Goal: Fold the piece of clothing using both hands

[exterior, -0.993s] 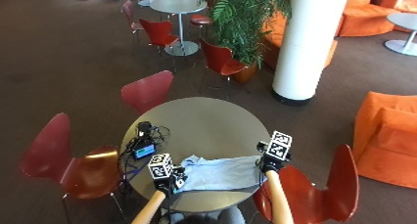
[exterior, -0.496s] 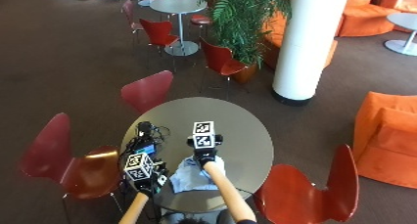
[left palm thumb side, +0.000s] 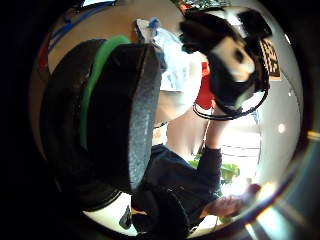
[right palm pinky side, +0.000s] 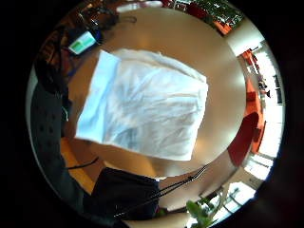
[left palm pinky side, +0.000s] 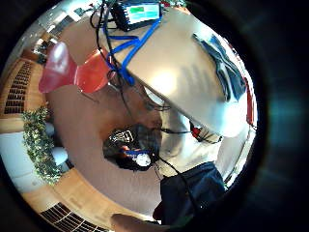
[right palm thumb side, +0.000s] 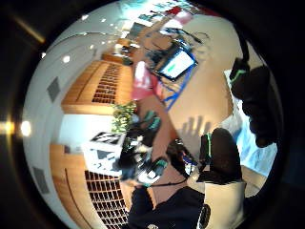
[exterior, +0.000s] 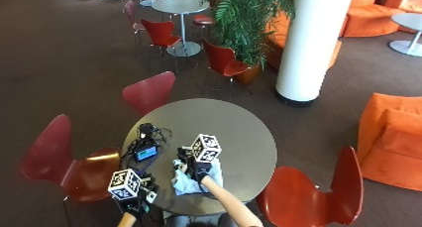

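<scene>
1. I see the pale garment (exterior: 191, 181) folded small on the round table (exterior: 244, 138), near its front edge.
2. Right hand (exterior: 198, 168) rests over it — fingers straight.
3. Left hand (exterior: 135, 199) is off the table's edge — I cannot tell its fingers.

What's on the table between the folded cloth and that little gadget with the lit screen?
Nothing: in the outside view, bare tabletop separates the cloth from the screen device; its tangled cables lie on its far side.

Garment (exterior: 190, 181) is now folded into a compact pale bundle near the round table (exterior: 244, 133) near edge; a second ago it was spread wide. Right hand (exterior: 198, 168) has crossed from the table's right side to above the bundle; left hand (exterior: 135, 201) has dropped off the table's left edge.
</scene>
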Demonstrator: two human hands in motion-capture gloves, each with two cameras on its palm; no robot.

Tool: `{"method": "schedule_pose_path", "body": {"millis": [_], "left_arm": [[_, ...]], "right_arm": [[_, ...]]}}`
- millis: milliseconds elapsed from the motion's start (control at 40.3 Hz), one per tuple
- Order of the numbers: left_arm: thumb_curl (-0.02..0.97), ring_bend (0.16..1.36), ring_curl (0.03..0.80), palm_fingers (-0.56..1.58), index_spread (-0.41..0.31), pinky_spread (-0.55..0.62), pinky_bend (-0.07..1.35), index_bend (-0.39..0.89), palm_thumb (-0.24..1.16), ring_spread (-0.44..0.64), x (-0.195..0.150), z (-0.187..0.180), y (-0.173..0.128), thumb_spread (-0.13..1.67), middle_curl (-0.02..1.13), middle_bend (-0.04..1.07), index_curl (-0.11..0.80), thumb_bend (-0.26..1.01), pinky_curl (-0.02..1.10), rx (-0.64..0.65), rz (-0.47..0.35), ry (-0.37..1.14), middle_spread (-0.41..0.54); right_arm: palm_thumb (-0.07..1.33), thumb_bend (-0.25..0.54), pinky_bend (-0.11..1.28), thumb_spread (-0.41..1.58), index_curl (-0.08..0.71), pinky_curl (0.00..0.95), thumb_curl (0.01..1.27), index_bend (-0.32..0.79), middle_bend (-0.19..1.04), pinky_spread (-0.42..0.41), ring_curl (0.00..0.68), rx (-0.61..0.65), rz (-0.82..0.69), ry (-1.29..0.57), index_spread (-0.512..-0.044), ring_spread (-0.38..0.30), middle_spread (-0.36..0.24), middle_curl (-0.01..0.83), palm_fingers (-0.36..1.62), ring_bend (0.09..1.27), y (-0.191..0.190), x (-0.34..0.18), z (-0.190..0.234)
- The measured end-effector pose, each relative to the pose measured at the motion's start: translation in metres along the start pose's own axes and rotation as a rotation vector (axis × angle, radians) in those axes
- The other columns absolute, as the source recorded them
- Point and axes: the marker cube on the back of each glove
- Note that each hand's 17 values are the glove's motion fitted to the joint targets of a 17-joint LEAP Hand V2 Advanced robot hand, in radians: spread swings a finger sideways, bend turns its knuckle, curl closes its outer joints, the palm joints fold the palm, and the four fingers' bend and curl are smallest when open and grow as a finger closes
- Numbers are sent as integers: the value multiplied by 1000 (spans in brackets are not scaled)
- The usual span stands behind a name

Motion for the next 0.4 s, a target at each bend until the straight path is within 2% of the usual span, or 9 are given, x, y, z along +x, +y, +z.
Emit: {"method": "schedule_pose_path", "body": {"millis": [74, 199, 298, 397], "left_arm": [[228, 484, 298, 128, -48, 313, 336, 184, 99, 354, -2, 13, 22, 1346, 302, 174, 345, -8, 340, 12, 23, 41, 152], [225, 481, 292, 161, -48, 313, 307, 195, 100, 349, -3, 38, 66, 1350, 302, 177, 357, -9, 332, 15, 17, 77, 145], [224, 472, 287, 182, -48, 311, 284, 199, 101, 345, -4, 57, 97, 1356, 302, 176, 368, -8, 327, -15, -10, 90, 142], [222, 463, 284, 190, -48, 313, 271, 190, 102, 343, -6, 68, 108, 1359, 305, 174, 374, -8, 326, -32, -37, 90, 140]], "right_arm": [[904, -24, 662, 637, 337, 405, 640, 89, 224, -351, 446, 91, -64, -30, -258, -255, -239, 453, 1145, 618, 28, 8, -35], [907, -24, 671, 702, 312, 405, 630, 79, 208, -339, 441, 229, -95, 29, -252, -239, -224, 452, 1133, 594, 75, 47, -71], [910, -28, 649, 713, 305, 398, 628, 103, 221, -329, 436, 324, -51, 149, -249, -231, -202, 459, 1154, 571, 94, 95, -68], [913, -27, 641, 723, 297, 393, 628, 100, 225, -325, 434, 348, -33, 178, -247, -225, -186, 463, 1161, 560, 96, 119, -59]]}}
